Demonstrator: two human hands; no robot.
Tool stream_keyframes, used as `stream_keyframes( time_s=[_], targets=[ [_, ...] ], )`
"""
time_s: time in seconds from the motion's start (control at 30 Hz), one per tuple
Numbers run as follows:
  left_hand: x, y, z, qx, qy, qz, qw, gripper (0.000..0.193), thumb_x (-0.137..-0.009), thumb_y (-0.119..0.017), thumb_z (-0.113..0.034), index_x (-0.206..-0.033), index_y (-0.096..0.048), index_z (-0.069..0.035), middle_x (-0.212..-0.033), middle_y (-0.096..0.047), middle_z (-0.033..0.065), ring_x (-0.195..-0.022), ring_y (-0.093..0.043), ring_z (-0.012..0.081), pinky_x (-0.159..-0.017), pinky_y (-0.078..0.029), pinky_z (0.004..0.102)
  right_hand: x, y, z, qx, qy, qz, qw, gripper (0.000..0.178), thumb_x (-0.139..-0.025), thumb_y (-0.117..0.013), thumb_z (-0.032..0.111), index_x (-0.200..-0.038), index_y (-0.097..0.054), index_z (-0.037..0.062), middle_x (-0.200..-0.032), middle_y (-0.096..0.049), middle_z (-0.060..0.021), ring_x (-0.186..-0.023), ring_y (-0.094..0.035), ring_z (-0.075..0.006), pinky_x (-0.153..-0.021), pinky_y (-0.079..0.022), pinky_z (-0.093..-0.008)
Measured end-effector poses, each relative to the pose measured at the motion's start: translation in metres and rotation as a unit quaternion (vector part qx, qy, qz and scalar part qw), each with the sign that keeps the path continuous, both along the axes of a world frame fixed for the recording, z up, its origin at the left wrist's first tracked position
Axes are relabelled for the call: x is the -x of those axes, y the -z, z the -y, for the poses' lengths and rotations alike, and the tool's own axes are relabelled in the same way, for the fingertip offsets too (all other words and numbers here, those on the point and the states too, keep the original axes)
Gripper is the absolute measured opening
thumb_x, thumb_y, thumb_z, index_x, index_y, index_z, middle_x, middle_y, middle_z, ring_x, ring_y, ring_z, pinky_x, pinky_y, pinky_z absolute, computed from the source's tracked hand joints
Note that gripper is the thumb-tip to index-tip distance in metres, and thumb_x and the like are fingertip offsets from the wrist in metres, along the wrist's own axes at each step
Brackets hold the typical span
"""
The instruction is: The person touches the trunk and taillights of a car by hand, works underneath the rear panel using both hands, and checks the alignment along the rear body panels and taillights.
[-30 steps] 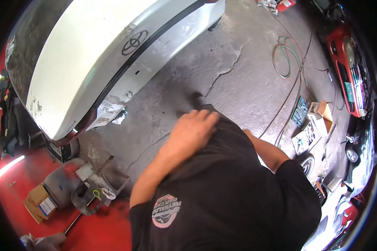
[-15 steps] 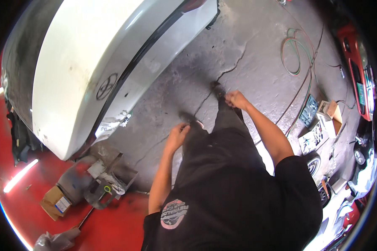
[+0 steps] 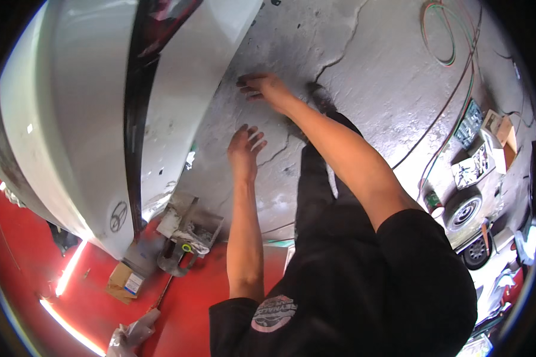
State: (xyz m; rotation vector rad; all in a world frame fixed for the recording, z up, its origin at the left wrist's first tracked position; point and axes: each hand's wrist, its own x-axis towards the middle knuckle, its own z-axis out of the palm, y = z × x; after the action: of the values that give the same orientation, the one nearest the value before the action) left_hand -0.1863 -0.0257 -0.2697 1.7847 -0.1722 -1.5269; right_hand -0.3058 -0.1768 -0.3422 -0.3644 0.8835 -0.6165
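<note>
Head view, and both bare hands are up in the middle of the frame! Right hand [image 3: 265,89] sits higher, arm stretched across, fingers spread loosely toward the left; left hand [image 3: 246,146] is just below it, fingers parted and slightly bent. And there's the white car [image 3: 181,83], filling the upper left, its edge just beside those fingertips; whether they touch it, I can't tell.

Over to the containers at right: a cardboard box [image 3: 507,143] with its flaps open, most of its inside hidden. Against it, a shallow white box [image 3: 473,166] carries a jumble of small dark and pale pieces, too small to name. Above that lies a blue-green case [image 3: 469,125], contents unclear, and lower down a green can [image 3: 433,201] tucked beside a wheel [image 3: 463,210].

Lower left, a brown carton [image 3: 121,282] shows a white-and-blue label; what it holds can't be seen. Near the bottom edge, a crumpled clear plastic bag [image 3: 131,334].

Now the room: grey floor [image 3: 393,77], scuffed and split by a wandering crack [image 3: 340,58]; red and green hoses [image 3: 454,52] loop at upper right; a red expanse [image 3: 202,309] spreads across the lower left, bright light strips [image 3: 71,268] blazing there.
</note>
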Motion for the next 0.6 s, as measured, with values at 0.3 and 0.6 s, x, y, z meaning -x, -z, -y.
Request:
stream_keyframes(
  time_s=[0.3, 0.6],
  targets=[
    [-0.034, 0.087, 0.067, 0.236, -0.250, -0.090, 0.935, 0.056, -0.102, -0.046, -0.021, -0.152, -0.026, -0.009, -0.154, -0.033, 0.0102, -0.138, -0.036, 0.0354, -0.115, -0.028, 0.0553, -0.060, 0.051, 0.014, 0.006, 0.081, 0.142, 0.987, 0.033, -0.090, -0.056, 0.005, -0.120, -0.063, -0.0069, -0.120, -0.065, -0.0160, -0.107, -0.064, -0.0254, -0.086, -0.056, -0.0362],
    [-0.035, 0.101, 0.083, 0.331, -0.231, -0.136, 0.905, 0.041, -0.100, -0.047, -0.020, -0.138, -0.046, -0.005, -0.140, -0.047, 0.0122, -0.129, -0.044, 0.0310, -0.112, -0.032, 0.0512, -0.082, 0.088, 0.010, 0.321, 0.092, 0.057, 0.941, 0.026, -0.089, -0.054, 0.005, -0.106, -0.066, -0.0097, -0.108, -0.066, -0.0161, -0.099, -0.065, -0.0252, -0.081, -0.052, -0.0315]
  ],
)
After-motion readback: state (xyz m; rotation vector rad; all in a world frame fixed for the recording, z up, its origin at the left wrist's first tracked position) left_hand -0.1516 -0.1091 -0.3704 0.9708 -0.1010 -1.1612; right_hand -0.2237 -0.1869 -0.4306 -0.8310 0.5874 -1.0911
